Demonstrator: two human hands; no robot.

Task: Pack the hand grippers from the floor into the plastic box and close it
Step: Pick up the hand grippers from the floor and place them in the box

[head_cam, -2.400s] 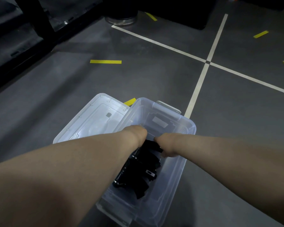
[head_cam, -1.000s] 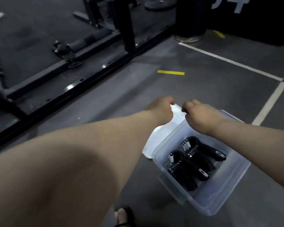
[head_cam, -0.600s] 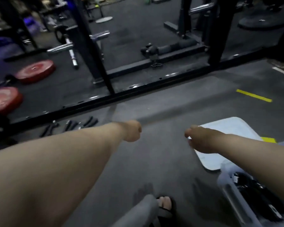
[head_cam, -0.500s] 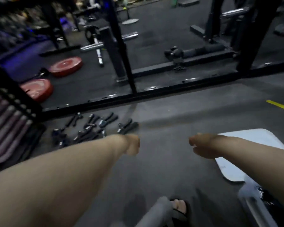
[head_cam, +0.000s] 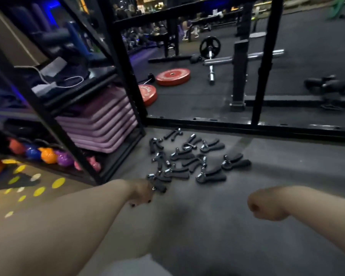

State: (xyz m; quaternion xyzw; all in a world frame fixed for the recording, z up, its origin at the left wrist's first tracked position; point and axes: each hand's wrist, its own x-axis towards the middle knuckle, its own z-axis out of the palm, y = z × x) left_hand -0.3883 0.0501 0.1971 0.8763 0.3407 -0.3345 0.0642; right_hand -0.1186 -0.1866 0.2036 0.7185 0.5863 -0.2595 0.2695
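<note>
At your far left, coloured kettlebells [head_cam: 48, 155] sit low in a black rack [head_cam: 127, 76], with purple mats [head_cam: 100, 124] stacked beside them. Your left hand [head_cam: 141, 193] hangs with its fingers curled under and nothing seen in them. The nearest gripper [head_cam: 159, 187] shows just past its knuckles, and whether they touch cannot be told. The hand grippers [head_cam: 187, 162] lie scattered on the grey floor [head_cam: 207, 226] near the rack's foot, red weight plates [head_cam: 172, 76] beyond them. Your right hand [head_cam: 265, 204] is a loose fist holding nothing, well apart from the pile.
</note>
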